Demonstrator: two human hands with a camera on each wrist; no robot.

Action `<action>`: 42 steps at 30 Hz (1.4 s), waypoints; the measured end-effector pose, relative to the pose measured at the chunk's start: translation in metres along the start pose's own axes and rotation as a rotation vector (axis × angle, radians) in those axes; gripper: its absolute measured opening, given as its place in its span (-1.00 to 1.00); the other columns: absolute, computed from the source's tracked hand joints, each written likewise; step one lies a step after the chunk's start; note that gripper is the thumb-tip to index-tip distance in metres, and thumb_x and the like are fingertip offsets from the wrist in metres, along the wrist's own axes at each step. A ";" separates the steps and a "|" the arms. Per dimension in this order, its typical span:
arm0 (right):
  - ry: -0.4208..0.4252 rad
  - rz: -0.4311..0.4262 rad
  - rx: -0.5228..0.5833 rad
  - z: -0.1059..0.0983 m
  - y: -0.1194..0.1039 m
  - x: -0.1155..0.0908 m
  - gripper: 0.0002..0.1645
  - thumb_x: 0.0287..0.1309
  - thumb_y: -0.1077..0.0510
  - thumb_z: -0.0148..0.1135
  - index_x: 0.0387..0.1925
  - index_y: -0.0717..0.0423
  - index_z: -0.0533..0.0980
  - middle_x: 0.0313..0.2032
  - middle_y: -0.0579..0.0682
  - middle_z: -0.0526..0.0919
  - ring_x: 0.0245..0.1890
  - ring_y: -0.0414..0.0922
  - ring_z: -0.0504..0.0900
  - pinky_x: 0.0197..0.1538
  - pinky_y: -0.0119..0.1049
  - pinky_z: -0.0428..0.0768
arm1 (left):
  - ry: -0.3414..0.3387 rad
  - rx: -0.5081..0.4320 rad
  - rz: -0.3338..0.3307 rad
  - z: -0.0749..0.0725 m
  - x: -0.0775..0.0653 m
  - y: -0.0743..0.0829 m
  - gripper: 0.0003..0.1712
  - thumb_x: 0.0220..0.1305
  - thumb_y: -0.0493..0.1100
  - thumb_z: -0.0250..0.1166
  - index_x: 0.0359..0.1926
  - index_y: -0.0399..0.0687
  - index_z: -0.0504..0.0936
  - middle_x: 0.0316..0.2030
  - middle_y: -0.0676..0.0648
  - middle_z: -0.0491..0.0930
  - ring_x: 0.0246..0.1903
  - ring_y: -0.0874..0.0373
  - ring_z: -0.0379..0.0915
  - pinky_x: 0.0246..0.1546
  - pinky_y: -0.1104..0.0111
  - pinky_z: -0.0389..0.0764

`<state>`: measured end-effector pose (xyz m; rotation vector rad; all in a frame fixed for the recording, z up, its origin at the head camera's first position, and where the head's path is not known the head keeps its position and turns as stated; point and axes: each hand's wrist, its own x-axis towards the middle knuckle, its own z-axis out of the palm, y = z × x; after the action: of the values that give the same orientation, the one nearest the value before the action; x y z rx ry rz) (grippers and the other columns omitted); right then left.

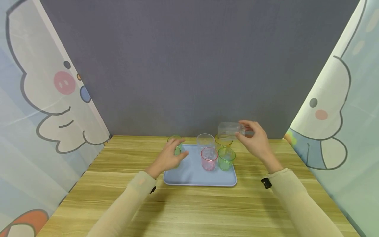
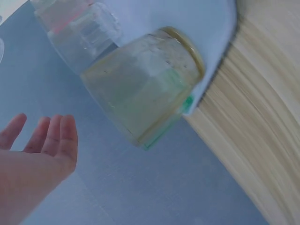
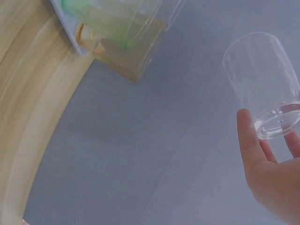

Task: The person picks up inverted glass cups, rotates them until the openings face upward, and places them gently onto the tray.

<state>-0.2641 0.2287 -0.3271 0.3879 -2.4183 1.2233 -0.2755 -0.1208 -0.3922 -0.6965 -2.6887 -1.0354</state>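
Note:
My right hand [image 1: 257,140] grips a clear cup [image 1: 228,130] near its base. The cup lies on its side in the air, its mouth toward the left, over the back right of the tray. In the right wrist view, fingers and thumb pinch that cup's thick bottom. Nothing is held by my left hand [image 1: 169,156], its fingers spread over the tray's left end. It partly hides two cups there, a greenish one [image 1: 174,137] at the back and a nearer one. A yellow-rimmed cup [image 2: 145,86] shows large in the left wrist view, apart from the fingers.
The light blue tray [image 1: 198,181] rests on a wood-grain table [image 1: 207,210]. On its right half stand a pink cup [image 1: 209,159], a green cup [image 1: 226,159], a clear cup [image 1: 205,140] and an amber cup [image 1: 222,144]. A grey panel [image 1: 192,65] rises behind.

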 end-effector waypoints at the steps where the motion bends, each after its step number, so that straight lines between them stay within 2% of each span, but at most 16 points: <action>1: 0.001 0.001 0.011 0.001 0.000 -0.001 -0.40 0.32 0.06 0.33 0.31 0.20 0.47 0.08 0.17 0.49 0.08 0.07 0.50 0.11 0.09 0.58 | 0.003 -0.032 0.003 0.000 0.000 0.001 -0.31 0.39 0.06 0.30 0.42 -0.11 0.40 0.26 -0.17 0.42 0.24 -0.12 0.35 0.22 -0.01 0.43; 5: -0.009 0.004 0.065 0.004 -0.002 -0.003 -0.41 0.32 0.08 0.35 0.31 0.20 0.46 0.11 0.19 0.50 0.11 0.10 0.50 0.14 0.04 0.56 | 0.020 -0.168 0.013 -0.003 0.001 0.006 -0.34 0.38 -0.03 0.33 0.41 -0.15 0.41 0.21 -0.19 0.44 0.20 -0.17 0.37 0.15 0.01 0.47; 9: -0.029 0.020 0.135 0.008 -0.006 -0.006 -0.40 0.34 0.08 0.34 0.32 0.20 0.45 0.13 0.20 0.51 0.13 0.09 0.50 0.14 -0.18 0.52 | 0.031 -0.281 0.013 -0.005 0.002 0.009 -0.37 0.39 -0.07 0.33 0.40 -0.15 0.42 0.22 -0.18 0.44 0.22 -0.15 0.36 0.16 -0.02 0.47; 13: -0.031 0.035 0.183 0.012 -0.007 -0.008 -0.40 0.34 0.08 0.33 0.33 0.18 0.44 0.13 0.17 0.53 0.12 0.02 0.50 0.07 -0.42 0.50 | 0.035 -0.349 0.024 -0.007 0.002 0.012 -0.37 0.41 -0.08 0.33 0.41 -0.12 0.40 0.25 -0.17 0.43 0.23 -0.11 0.34 0.18 -0.02 0.47; 17: -0.032 0.042 0.227 0.017 -0.006 -0.010 -0.41 0.35 0.09 0.33 0.33 0.20 0.44 0.14 0.17 0.53 0.12 -0.01 0.49 0.02 -0.52 0.52 | 0.042 -0.398 0.034 -0.007 0.004 0.015 -0.37 0.41 -0.11 0.33 0.42 -0.12 0.40 0.24 -0.19 0.43 0.22 -0.10 0.35 0.19 -0.02 0.47; 25: -0.061 0.080 0.375 0.029 -0.005 -0.015 -0.39 0.34 0.14 0.32 0.34 0.26 0.40 0.24 0.17 0.45 0.13 -0.07 0.48 0.13 -0.43 0.50 | 0.034 -0.450 0.016 -0.011 0.001 0.028 -0.37 0.42 -0.22 0.29 0.43 -0.23 0.35 0.25 -0.28 0.41 0.25 -0.20 0.32 0.19 -0.04 0.44; 29: -0.086 0.087 0.472 0.034 -0.012 -0.017 -0.39 0.34 0.19 0.31 0.33 0.33 0.38 0.23 0.19 0.42 0.11 -0.10 0.49 0.04 -0.41 0.60 | 0.032 -0.447 0.025 -0.009 0.000 0.026 -0.38 0.41 -0.15 0.31 0.42 -0.13 0.38 0.25 -0.19 0.43 0.23 -0.10 0.35 0.18 0.04 0.47; 33: -0.108 0.100 0.537 0.040 -0.018 -0.020 -0.41 0.34 0.22 0.29 0.32 0.34 0.37 0.21 0.18 0.42 0.09 -0.11 0.51 0.03 -0.38 0.62 | 0.019 -0.449 0.035 -0.009 -0.002 0.032 -0.36 0.41 -0.13 0.32 0.43 -0.11 0.36 0.25 -0.17 0.43 0.23 -0.04 0.36 0.17 0.07 0.48; 36: -0.110 0.099 0.563 0.045 -0.020 -0.023 -0.43 0.33 0.25 0.28 0.30 0.35 0.39 0.17 0.17 0.44 0.06 -0.12 0.54 0.02 -0.37 0.62 | 0.015 -0.461 0.040 -0.009 -0.002 0.036 -0.35 0.42 -0.11 0.31 0.45 -0.08 0.34 0.26 -0.16 0.43 0.24 -0.03 0.35 0.18 0.07 0.47; 42: -0.128 0.106 0.611 0.056 -0.023 -0.032 -0.47 0.32 0.31 0.26 0.27 0.39 0.40 0.13 0.22 0.46 0.01 -0.14 0.60 0.01 -0.34 0.63 | -0.004 -0.489 0.054 -0.006 -0.005 0.043 -0.32 0.40 -0.09 0.31 0.46 -0.08 0.32 0.26 -0.21 0.42 0.25 -0.14 0.33 0.20 0.02 0.46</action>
<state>-0.2385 0.1715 -0.3563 0.5248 -2.1369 2.0372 -0.2499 -0.0990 -0.3640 -0.8394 -2.4132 -1.6990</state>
